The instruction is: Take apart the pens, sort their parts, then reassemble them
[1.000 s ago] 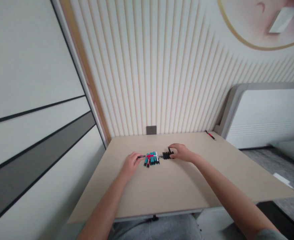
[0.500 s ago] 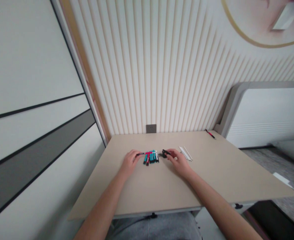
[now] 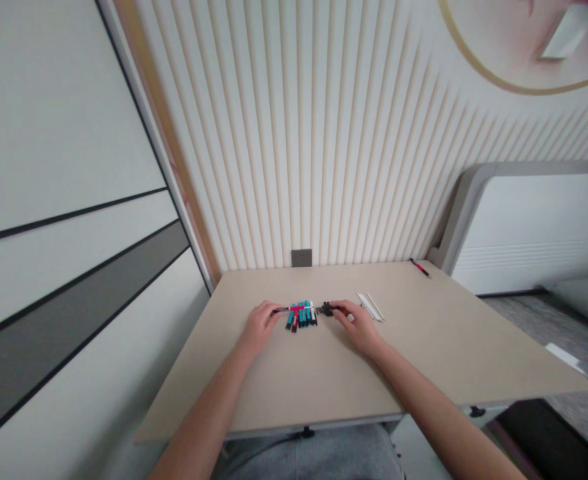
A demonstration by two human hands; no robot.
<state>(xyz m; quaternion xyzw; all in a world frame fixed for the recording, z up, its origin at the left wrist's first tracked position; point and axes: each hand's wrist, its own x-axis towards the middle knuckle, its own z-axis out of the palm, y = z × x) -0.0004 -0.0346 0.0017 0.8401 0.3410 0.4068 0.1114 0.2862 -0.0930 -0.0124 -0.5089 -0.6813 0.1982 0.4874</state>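
Observation:
A small row of teal, red and black marker pens (image 3: 303,315) lies side by side in the middle of a beige table (image 3: 424,360). My left hand (image 3: 259,327) rests at the row's left end, its fingertips pinched on a thin dark pen (image 3: 280,310) lying across the markers. My right hand (image 3: 357,325) is just right of the row, fingers closed on a small black piece (image 3: 327,308) at their tips. Two white sticks (image 3: 371,306) lie beyond my right hand.
A red and black pen (image 3: 420,268) lies near the table's far right corner. A grey wall socket (image 3: 301,257) sits on the ribbed wall behind the table. A white cabinet (image 3: 534,227) stands to the right. My legs show under the front edge.
My right hand has drawn back toward me from the black cluster, which now looks much smaller, and the white sticks it covered have come into sight. My left hand has barely moved.

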